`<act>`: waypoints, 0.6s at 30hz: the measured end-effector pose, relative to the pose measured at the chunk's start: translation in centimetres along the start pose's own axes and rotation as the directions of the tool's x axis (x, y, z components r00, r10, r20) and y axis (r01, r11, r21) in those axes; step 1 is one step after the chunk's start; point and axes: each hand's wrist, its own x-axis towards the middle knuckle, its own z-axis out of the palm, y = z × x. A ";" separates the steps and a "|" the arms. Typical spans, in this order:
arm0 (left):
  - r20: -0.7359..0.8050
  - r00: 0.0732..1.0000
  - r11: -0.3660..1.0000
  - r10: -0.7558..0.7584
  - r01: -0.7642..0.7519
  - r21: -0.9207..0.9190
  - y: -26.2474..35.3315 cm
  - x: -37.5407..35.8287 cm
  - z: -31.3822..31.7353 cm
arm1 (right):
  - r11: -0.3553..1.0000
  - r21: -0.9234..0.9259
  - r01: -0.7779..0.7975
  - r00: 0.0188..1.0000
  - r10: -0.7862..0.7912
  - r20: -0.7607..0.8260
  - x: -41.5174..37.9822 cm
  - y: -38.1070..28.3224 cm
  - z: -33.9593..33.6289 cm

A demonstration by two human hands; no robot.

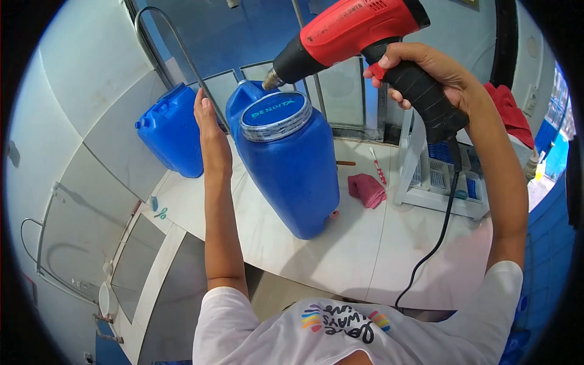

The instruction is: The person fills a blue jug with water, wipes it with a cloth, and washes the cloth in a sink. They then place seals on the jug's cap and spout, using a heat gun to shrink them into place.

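My right hand [435, 76] is wrapped round the black handle of a red heat gun [353, 33], a finger at its red trigger. The metal nozzle points down and left, right by the cap [277, 115] of a large blue water container [286, 176]. That cap has a blue top with lettering and a whitish band round its rim. Upright on the counter, the container has its handle at the back left. My left hand [213, 134] is held up flat along the container's left side, fingers stretched out, with nothing in it.
Another blue container [173, 131] stands at the left by a curved metal pipe. Right of the capped container lie a pink cloth [367, 191] and a red-and-white toothbrush [378, 165]. A white rack [417, 176] stands farther right; the black cord [443, 234] hangs across the counter [347, 255]. Small green scissors [160, 213] lie left.
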 end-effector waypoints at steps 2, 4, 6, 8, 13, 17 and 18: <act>-0.008 1.000 0.999 -0.019 0.018 -0.036 -0.1 0.1 -0.9 | 0.999 -0.030 -0.016 1.000 0.016 -0.010 -0.3 -0.7 0.2; 0.011 1.000 0.998 0.015 -0.015 -0.053 1.5 -1.0 -1.4 | 0.998 -0.056 -0.037 0.999 0.035 -0.022 -0.3 -1.0 0.6; 0.034 0.998 0.996 0.054 -0.051 -0.071 1.9 -1.4 -1.5 | 0.999 -0.041 -0.013 0.998 0.010 -0.061 -0.1 -1.2 1.4; 0.075 0.997 0.998 0.022 -0.018 -0.060 1.5 -1.1 -1.4 | 0.997 -0.070 -0.022 0.998 0.019 -0.053 -0.1 -1.7 2.5; 0.166 0.984 0.997 -0.069 0.073 -0.018 -0.4 0.1 -1.4 | 0.988 -0.149 -0.044 0.996 0.031 -0.088 -0.5 -2.4 3.5; 0.250 0.958 0.990 -0.138 0.136 0.023 -1.2 0.6 -1.3 | 0.993 -0.122 0.000 0.999 -0.006 -0.050 0.2 -2.5 3.6; 0.252 0.958 0.991 -0.134 0.133 0.019 -0.7 0.5 -1.1 | 0.990 -0.144 -0.005 0.999 -0.002 -0.046 0.1 -2.6 3.7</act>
